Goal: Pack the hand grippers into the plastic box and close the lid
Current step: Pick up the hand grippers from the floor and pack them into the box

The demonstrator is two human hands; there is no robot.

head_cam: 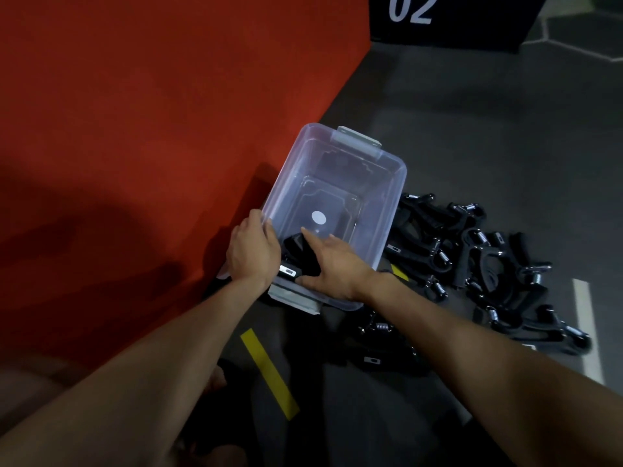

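My left hand [253,252] grips the plastic box [387,210] rim; my open right hand [332,262] presses one hand gripper [298,256] inside, the pile of hand grippers [488,264] lying on the floor to its right.

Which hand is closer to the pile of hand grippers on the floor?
Right. The right hand reaches into the plastic box, on the side toward the pile of hand grippers; the left hand grips the box's far edge.

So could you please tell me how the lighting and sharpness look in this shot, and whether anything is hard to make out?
Head view: dim overall; the black hand grippers on the dark floor merge into one mass, only springs glinting; the clear plastic box looks hazy; the left hand casts a soft shadow on the red mat; wide-angle bending at the edges.
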